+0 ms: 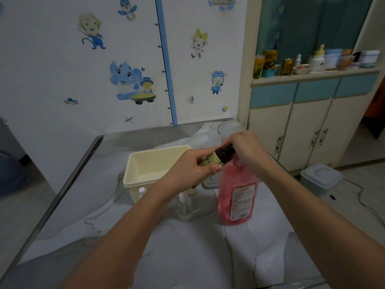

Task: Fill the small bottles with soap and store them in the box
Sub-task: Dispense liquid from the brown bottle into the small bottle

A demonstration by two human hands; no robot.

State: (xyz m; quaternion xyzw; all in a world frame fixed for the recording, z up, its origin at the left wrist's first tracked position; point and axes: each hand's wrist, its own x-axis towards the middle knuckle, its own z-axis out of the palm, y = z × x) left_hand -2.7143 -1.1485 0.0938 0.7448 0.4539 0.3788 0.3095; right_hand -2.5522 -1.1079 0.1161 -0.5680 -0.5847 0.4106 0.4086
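Note:
My left hand (192,167) grips a small dark brown bottle (218,156) with a pale label, held tilted sideways above the table. My right hand (246,150) is closed around the bottle's top end, which it hides. Right below stands a large pink soap bottle (237,197) with a white label. A small clear bottle with a white pump (185,207) stands on the table under my left wrist. The cream plastic box (145,163) sits behind it; another small clear bottle (141,191) shows at its front wall.
The table (187,247) is covered with white marbled sheet and has a metal edge (62,195) on the left. A cartoon-stickered wall stands behind. At right are a cabinet (302,126) with jars on its shelf and a lidded bin (321,179) on the floor.

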